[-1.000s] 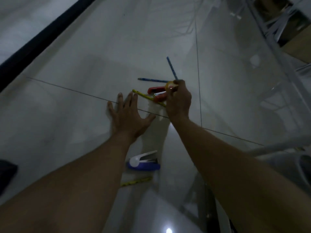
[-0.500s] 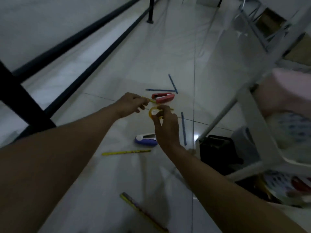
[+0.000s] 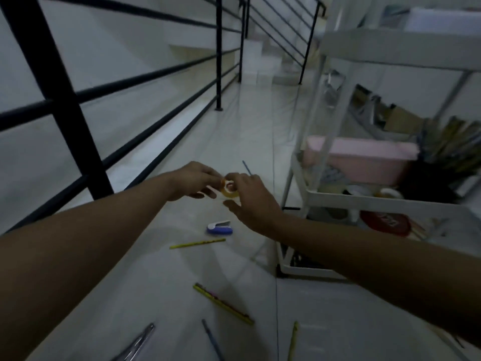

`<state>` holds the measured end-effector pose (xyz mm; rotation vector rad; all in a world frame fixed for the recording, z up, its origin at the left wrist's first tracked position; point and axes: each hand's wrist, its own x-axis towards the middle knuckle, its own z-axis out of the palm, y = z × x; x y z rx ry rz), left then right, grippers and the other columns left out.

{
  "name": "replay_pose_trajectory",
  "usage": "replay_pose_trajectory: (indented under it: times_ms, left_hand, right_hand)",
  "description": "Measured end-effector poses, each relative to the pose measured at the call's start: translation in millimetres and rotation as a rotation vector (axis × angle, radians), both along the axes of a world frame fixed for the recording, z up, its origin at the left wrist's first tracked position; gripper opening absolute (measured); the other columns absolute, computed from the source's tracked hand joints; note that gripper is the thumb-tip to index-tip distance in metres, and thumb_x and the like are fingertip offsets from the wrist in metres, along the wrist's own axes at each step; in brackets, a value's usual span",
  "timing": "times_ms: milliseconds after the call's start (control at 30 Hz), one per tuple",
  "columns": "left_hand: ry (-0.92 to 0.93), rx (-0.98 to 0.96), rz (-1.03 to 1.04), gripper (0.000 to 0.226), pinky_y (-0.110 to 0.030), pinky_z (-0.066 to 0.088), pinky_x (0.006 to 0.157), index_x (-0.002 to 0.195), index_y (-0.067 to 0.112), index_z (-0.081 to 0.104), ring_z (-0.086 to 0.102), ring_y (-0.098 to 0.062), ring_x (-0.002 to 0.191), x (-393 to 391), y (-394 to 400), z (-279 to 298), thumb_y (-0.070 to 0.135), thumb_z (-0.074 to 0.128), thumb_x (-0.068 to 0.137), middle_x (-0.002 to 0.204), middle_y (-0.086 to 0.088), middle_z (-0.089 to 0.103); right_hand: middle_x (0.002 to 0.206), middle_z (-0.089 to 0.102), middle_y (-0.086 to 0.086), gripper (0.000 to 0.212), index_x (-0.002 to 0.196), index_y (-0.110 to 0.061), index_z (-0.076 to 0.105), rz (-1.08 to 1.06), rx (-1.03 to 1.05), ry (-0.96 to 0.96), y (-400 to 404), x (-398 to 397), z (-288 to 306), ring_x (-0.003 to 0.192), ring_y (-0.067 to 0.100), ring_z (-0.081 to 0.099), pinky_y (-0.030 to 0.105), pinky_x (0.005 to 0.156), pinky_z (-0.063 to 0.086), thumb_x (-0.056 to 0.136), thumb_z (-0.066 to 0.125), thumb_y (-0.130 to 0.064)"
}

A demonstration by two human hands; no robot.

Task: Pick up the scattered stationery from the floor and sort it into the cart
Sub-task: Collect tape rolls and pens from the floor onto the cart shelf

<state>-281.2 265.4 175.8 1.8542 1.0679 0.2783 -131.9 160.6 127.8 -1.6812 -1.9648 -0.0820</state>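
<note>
A small yellow tape roll (image 3: 229,191) is held in the air between my two hands, above the floor. My right hand (image 3: 251,198) pinches it from the right with thumb and forefinger. My left hand (image 3: 194,182) grips its left edge with the fingertips. On the floor below lie a blue and white stapler (image 3: 220,227), a yellow pencil (image 3: 197,243), a longer yellow pencil (image 3: 223,304), a blue pencil (image 3: 212,340) and another yellow pencil (image 3: 292,340). One more blue pencil (image 3: 246,167) shows just beyond my hands. The white cart (image 3: 364,202) stands to the right.
A black metal railing (image 3: 65,100) runs along the left side. The cart's middle shelf holds a pink box (image 3: 364,158) and dark items; a red object (image 3: 385,224) lies lower down. A metal tool like scissors (image 3: 135,345) lies near the bottom edge. Stairs rise at the far end.
My view has lifted from the floor toward the railing and cart. The right hand picked the tape roll off the floor and raised it; the left hand left the floor and joined it.
</note>
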Motion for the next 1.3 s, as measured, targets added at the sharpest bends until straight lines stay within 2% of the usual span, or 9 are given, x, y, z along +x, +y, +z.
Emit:
replay_pose_trajectory:
  times_ms: [167,367,500,700,767,867,967,1100,1300]
  left_hand:
    - [0.082,0.108,-0.180,0.016,-0.028,0.049,0.073,0.104,0.011,0.070,0.067,-0.014,0.081,16.7,-57.1,15.6,0.017,0.061,0.092,0.096,-0.002,0.073]
    - [-0.043,0.188,-0.242,0.013,-0.028,0.050,0.070,0.100,0.010,0.070,0.065,-0.014,0.072,62.2,-110.7,44.2,0.014,0.060,0.092,0.084,-0.002,0.069]
    - [-0.164,0.243,-0.280,0.014,-0.015,0.047,0.052,0.101,0.000,0.067,0.062,-0.014,0.068,95.1,-141.6,55.4,0.005,0.059,0.092,0.080,-0.004,0.065]
    - [-0.298,0.286,-0.300,0.013,-0.021,0.054,0.061,0.101,0.000,0.067,0.061,-0.016,0.068,140.0,-167.4,42.9,0.005,0.059,0.092,0.082,-0.007,0.064]
    - [-0.283,0.410,-0.303,0.019,-0.023,0.051,0.064,0.108,0.003,0.066,0.061,-0.016,0.073,153.2,-170.6,33.4,0.010,0.058,0.093,0.090,-0.006,0.065]
    - [-0.192,0.687,-0.328,0.035,-0.023,0.042,0.081,0.121,0.006,0.058,0.054,-0.015,0.095,167.1,-168.3,16.1,0.017,0.060,0.087,0.111,-0.008,0.061]
    - [-0.035,0.907,-0.399,0.058,-0.036,0.041,0.094,0.123,0.006,0.051,0.047,-0.026,0.110,172.5,-162.0,5.2,0.041,0.057,0.077,0.121,-0.013,0.052]
    - [0.291,1.325,-0.459,0.063,-0.040,0.040,0.090,0.128,0.011,0.045,0.039,-0.031,0.114,169.6,-155.2,-1.7,0.047,0.056,0.077,0.128,-0.013,0.043]
    - [0.306,1.406,-0.489,0.066,-0.036,0.034,0.094,0.136,0.014,0.037,0.031,-0.027,0.119,163.4,-155.1,-8.3,0.042,0.056,0.079,0.134,-0.009,0.033]
  right_hand:
    - [0.130,0.048,0.007,0.053,0.137,-0.014,0.040,0.015,-0.068,-0.193,-67.3,14.9,14.9,0.109,0.022,0.049,0.034,0.083,0.045,0.091,0.063,-0.027]
    - [0.123,0.042,0.009,0.041,0.125,-0.010,0.049,-0.115,0.048,-0.232,-122.7,53.7,47.0,0.086,0.020,0.054,0.033,0.066,0.049,0.091,0.062,-0.028]
    - [0.127,0.042,0.014,0.039,0.119,-0.007,0.052,-0.207,0.116,-0.214,-148.2,83.2,52.2,0.085,0.027,0.057,0.031,0.061,0.042,0.088,0.066,-0.026]
    - [0.114,0.056,0.013,0.044,0.117,-0.006,0.054,-0.245,0.124,-0.340,-174.9,130.1,60.6,0.093,0.029,0.055,0.036,0.075,0.044,0.082,0.072,-0.028]
    - [0.113,0.056,0.012,0.047,0.119,-0.008,0.053,-0.293,0.125,-0.371,-178.1,149.5,63.8,0.095,0.030,0.054,0.036,0.078,0.043,0.081,0.070,-0.030]
    - [0.118,0.054,0.011,0.049,0.124,-0.011,0.050,-0.417,0.100,-0.233,-176.1,172.9,67.2,0.105,0.031,0.051,0.039,0.084,0.045,0.082,0.067,-0.029]
    - [0.122,0.054,0.010,0.054,0.129,-0.011,0.049,-0.499,0.000,-0.051,-163.8,187.1,73.9,0.111,0.026,0.050,0.030,0.087,0.039,0.081,0.069,-0.026]
    - [0.127,0.059,0.009,0.055,0.129,-0.011,0.055,-0.574,-0.123,0.075,-142.3,204.9,78.6,0.113,0.023,0.055,0.024,0.086,0.040,0.081,0.073,-0.030]
    - [0.126,0.061,0.006,0.058,0.128,-0.012,0.058,-0.536,-0.272,0.221,-124.5,216.9,82.3,0.108,0.016,0.057,0.021,0.088,0.044,0.078,0.078,-0.034]
